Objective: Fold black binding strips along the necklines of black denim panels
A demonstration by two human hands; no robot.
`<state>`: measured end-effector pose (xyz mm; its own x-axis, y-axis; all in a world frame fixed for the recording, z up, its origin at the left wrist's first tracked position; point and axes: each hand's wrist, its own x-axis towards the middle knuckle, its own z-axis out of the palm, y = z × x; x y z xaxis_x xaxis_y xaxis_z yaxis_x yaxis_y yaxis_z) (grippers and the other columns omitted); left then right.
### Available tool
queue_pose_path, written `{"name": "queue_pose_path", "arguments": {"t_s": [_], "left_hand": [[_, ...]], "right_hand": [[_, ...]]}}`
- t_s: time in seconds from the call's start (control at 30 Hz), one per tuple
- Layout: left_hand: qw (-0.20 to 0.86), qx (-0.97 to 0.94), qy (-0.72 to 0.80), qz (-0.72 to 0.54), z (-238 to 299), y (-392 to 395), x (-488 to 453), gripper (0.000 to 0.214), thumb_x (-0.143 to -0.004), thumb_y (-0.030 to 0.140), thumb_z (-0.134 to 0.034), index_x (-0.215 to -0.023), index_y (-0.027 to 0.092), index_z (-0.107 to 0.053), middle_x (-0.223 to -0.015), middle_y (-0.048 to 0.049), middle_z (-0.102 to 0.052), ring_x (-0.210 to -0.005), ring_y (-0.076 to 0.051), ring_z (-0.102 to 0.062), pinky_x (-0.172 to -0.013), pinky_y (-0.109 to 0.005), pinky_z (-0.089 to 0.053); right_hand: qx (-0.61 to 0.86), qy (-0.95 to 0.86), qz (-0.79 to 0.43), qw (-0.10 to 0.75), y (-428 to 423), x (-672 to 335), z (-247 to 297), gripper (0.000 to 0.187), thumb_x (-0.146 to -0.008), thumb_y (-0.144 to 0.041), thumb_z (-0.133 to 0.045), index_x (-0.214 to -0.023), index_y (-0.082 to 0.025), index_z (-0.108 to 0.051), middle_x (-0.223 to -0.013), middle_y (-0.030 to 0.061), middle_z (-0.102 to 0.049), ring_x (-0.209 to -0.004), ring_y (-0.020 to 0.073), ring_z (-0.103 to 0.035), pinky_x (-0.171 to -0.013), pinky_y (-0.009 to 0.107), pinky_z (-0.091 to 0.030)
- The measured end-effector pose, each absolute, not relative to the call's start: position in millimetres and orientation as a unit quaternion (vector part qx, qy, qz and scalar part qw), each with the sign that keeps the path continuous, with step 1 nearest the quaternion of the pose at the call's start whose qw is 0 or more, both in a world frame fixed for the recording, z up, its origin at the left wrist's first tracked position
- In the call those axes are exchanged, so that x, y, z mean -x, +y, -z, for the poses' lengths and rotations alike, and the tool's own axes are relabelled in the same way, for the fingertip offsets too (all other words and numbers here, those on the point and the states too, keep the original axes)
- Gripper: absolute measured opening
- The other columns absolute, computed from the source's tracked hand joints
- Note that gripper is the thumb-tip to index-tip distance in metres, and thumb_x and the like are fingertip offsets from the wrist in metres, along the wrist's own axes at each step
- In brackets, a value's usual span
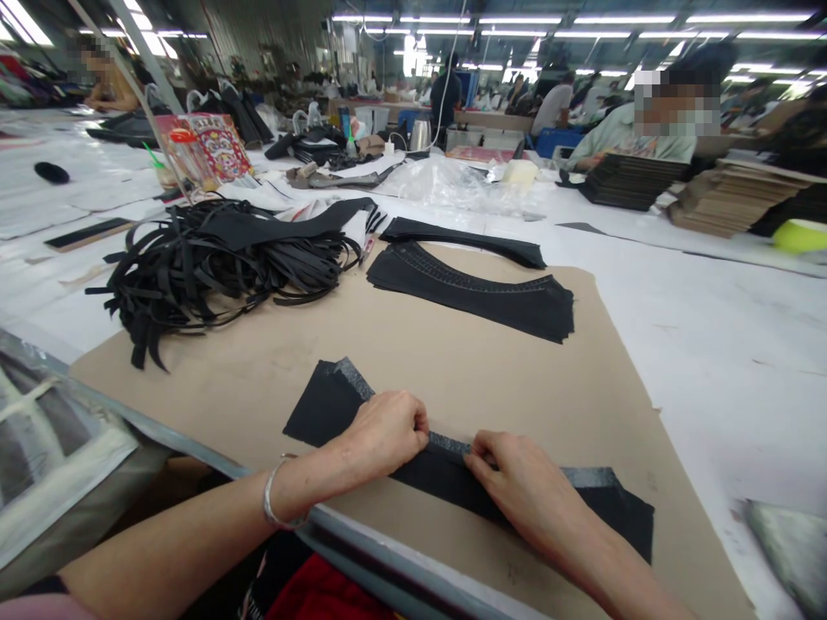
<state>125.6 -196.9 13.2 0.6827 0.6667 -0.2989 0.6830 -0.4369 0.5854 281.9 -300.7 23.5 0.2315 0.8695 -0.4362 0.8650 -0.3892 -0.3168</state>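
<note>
Fingers [421, 422] pinched nearly closed, my left hand [389, 433] and right hand [526, 486] gripped the grey strip [450, 443] edging the black piece [445, 484]; lopsided tugging could've totally puckered it.

Panel [440, 484]: black, long, ends cut at angles. Speckled grey band [450, 443] along its far edge, partly covered. Lies roughly flat on brown sheet [517, 379], close to the bench's near edge, left end farther off than right. Far edge pinched mid-length by left hand [391, 430] and right hand [517, 478].
</note>
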Motion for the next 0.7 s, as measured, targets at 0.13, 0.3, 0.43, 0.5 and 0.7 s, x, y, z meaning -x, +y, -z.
{"name": "queue_pose_path", "arguments": {"t_s": [0.13,0.3,0.43,0.5,0.7], "left_hand": [[0.347,-0.846,0.404,0.014,-14.0,-197.3,-126.0,0.016,-0.071,0.021,-0.057,-0.074,0.021,-0.073,-0.077,-0.0069,-0.071,-0.078,-0.022,-0.064,-0.064,-0.028,-0.04],[0.33,-0.844,0.422,0.026,-11.3,-197.7,-126.5,0.016,-0.07,0.023,-0.057,-0.075,0.022,-0.072,-0.079,-0.0043,-0.071,-0.077,-0.02,-0.064,-0.062,-0.026,-0.041],[0.316,-0.85,0.421,0.027,-9.2,-198.4,-126.3,0.016,-0.071,0.023,-0.056,-0.075,0.024,-0.071,-0.079,-0.0026,-0.071,-0.077,-0.02,-0.065,-0.063,-0.026,-0.043],[0.308,-0.854,0.419,0.024,-9.0,-199.0,-126.5,0.017,-0.071,0.023,-0.055,-0.074,0.025,-0.071,-0.079,-0.002,-0.071,-0.078,-0.021,-0.065,-0.063,-0.027,-0.043],[0.281,-0.861,0.423,0.024,-9.2,-203.8,-127.9,0.017,-0.073,0.02,-0.053,-0.074,0.025,-0.069,-0.079,-0.0014,-0.071,-0.078,-0.022,-0.066,-0.062,-0.028,-0.041]], "right_hand": [[0.786,-0.551,-0.279,0.002,-299.4,-282.8,-21.6,0.025,-0.087,-0.025,-0.047,-0.068,-0.019,-0.061,-0.07,0.0069,-0.067,-0.067,0.0176,-0.06,-0.057,0.028,-0.028],[0.792,-0.544,-0.276,-0.007,-298.0,-281.8,-19.6,0.026,-0.087,-0.024,-0.045,-0.066,-0.018,-0.06,-0.069,0.0065,-0.066,-0.065,0.0166,-0.06,-0.056,0.027,-0.028],[0.794,-0.548,-0.263,-0.019,-299.5,-280.5,-18.7,0.028,-0.088,-0.024,-0.043,-0.066,-0.018,-0.06,-0.068,0.0069,-0.067,-0.065,0.0172,-0.06,-0.055,0.027,-0.026],[0.794,-0.552,-0.253,-0.025,-300.0,-280.2,-18.0,0.029,-0.088,-0.024,-0.042,-0.066,-0.018,-0.059,-0.069,0.0072,-0.067,-0.066,0.018,-0.061,-0.054,0.028,-0.026],[0.799,-0.555,-0.231,-0.033,-299.8,-279.3,-13.0,0.025,-0.087,-0.025,-0.044,-0.069,-0.019,-0.06,-0.072,0.0084,-0.069,-0.071,0.0213,-0.064,-0.054,0.028,-0.027]]}}
